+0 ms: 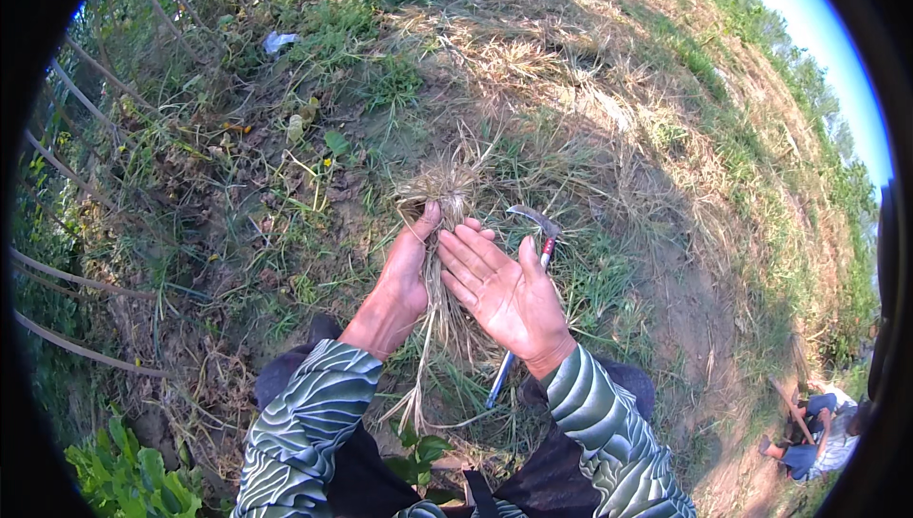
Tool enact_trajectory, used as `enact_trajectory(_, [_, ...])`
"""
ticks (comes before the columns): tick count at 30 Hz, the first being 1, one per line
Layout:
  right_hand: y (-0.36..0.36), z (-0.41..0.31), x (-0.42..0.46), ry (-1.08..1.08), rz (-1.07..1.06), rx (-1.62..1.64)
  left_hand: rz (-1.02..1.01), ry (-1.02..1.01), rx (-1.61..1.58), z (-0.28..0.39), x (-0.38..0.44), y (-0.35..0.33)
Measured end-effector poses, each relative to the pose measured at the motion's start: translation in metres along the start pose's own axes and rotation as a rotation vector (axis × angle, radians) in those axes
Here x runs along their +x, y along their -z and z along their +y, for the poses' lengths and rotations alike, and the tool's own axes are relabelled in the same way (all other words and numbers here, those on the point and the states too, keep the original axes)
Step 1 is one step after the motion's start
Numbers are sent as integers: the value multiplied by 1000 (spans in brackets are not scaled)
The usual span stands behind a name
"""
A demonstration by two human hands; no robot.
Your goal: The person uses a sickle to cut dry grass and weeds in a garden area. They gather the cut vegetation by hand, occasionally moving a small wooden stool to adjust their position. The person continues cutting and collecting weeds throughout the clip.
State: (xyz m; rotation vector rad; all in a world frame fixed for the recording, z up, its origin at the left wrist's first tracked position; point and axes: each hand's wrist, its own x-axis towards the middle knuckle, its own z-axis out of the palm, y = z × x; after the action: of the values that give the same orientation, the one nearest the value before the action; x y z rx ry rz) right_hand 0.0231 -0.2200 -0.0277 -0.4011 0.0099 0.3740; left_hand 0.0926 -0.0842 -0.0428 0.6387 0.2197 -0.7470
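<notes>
A bundle of dry grass stalks stands between my two hands, its frayed tuft pointing away from me and its loose ends trailing back towards my knees. My left hand grips the bundle, the thumb lying along it just below the tuft. Palm up and fingers extended, my right hand lies against the right side of the stalks without closing on them. Just beyond the right hand, a sickle with a curved metal blade and a red and blue handle lies on the grass, partly hidden by that hand.
Curved poles and weedy vines line the left side. A scrap of white plastic lies at the upper left. Leafy green plants grow at the lower left. Cut dry grass covers ground ahead. Another person sits at the far lower right.
</notes>
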Motion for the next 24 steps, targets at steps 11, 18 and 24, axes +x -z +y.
enact_trajectory(11, [11,12,-11,198,212,-1049,137,-198,44,16,2,21])
enact_trajectory(18, [11,30,8,377,149,-1743,143,-155,52,-16,14,21])
enact_trajectory(24, [17,31,28,412,169,-1790,53,-113,-15,-16,-2,9])
